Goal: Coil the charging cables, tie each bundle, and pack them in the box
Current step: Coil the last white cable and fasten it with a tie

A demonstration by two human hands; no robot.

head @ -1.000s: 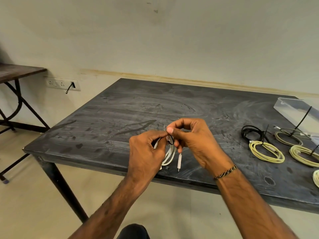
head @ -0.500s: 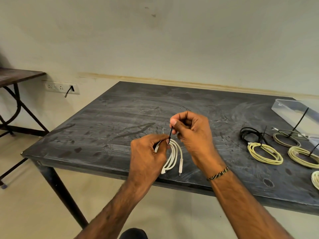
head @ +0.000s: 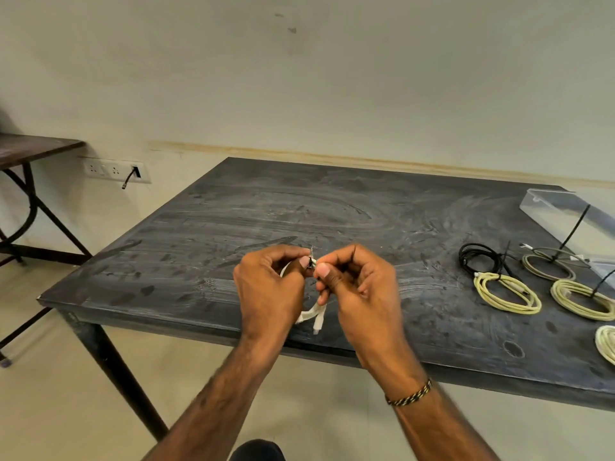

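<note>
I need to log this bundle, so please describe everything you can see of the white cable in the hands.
The white cable looks smooth and plastic-coated. It is folded into a small bundle, held above the table's near edge. The left hand and right hand both pinch its top, where a small black tie shows between the thumbs. Loops and a plug end hang below the hands. The rest is hidden.

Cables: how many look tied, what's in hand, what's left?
Done: four coils with black ties lie at the table's right: a black coil, two yellow coils and a grey-green coil. A fifth pale coil is cut off by the frame edge.
In hand: left hand and right hand pinch a black tie on the white cable.
Left: nothing visibly packed in the clear box.
</note>
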